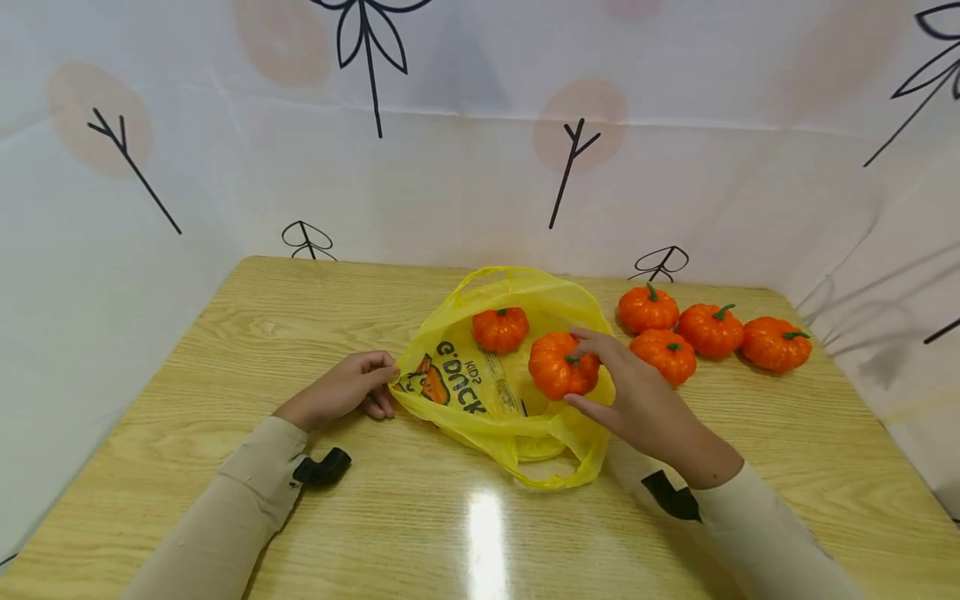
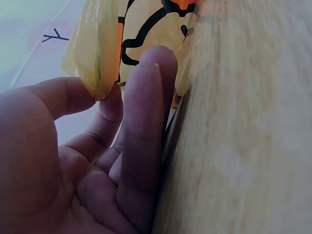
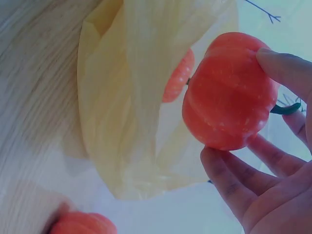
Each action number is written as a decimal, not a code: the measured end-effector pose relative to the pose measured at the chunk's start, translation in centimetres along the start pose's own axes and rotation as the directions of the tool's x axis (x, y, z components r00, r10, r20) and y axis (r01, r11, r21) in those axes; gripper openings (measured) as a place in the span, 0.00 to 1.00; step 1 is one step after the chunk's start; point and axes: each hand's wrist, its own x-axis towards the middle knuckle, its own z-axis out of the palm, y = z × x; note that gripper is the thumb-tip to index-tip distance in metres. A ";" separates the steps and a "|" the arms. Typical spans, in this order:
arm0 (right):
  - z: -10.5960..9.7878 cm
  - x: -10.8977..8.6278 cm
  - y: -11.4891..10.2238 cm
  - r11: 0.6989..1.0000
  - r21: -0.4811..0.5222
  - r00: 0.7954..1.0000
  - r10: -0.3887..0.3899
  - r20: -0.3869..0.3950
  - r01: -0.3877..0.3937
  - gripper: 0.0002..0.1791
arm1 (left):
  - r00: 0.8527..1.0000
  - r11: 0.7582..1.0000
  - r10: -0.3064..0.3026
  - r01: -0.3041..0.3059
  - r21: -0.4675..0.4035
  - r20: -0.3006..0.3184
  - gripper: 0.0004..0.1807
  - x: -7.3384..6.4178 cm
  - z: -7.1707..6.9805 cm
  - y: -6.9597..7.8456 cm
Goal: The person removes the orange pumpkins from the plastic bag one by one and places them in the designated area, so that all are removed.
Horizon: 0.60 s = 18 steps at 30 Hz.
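A yellow plastic bag (image 1: 465, 425) lies on the table with its mouth spread, printed with dark letters and an orange figure. My left hand (image 1: 348, 387) pinches the bag's left rim between thumb and index finger; in the left wrist view the other fingers (image 2: 141, 131) extend beside the plastic. Over the mouth, my right hand (image 1: 637, 396) holds an orange toy pumpkin (image 1: 558, 367) with a green stem, thumb on one side and fingers on the other. Another pumpkin (image 1: 500, 330) sits inside the bag toward the back. The right wrist view shows the held pumpkin (image 3: 231, 92) beside the bag's rim.
To the right of the bag, several more pumpkins (image 1: 711, 330) stand grouped on the wooden table (image 1: 225, 350). A white patterned cloth (image 1: 465, 192) hangs behind the table's back edge. Black straps (image 1: 322, 468) show at the sleeves.
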 end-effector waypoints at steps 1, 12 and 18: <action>-0.1 -0.1 0.1 1.000 -0.010 1.000 -0.008 -0.009 0.008 0.30 | 1.000 1.000 -0.001 0.001 -0.001 0.000 0.18 0.0 0.0 0.0; -1.3 -1.0 0.6 0.998 -0.065 0.999 -0.017 -0.045 0.014 0.32 | 1.000 1.000 -0.003 0.003 -0.007 0.002 0.17 0.0 0.0 0.1; -1.8 -1.6 1.2 0.995 -0.102 0.998 0.010 -0.057 -0.016 0.35 | 1.000 1.000 -0.008 0.008 -0.010 0.000 0.17 -0.1 0.1 0.2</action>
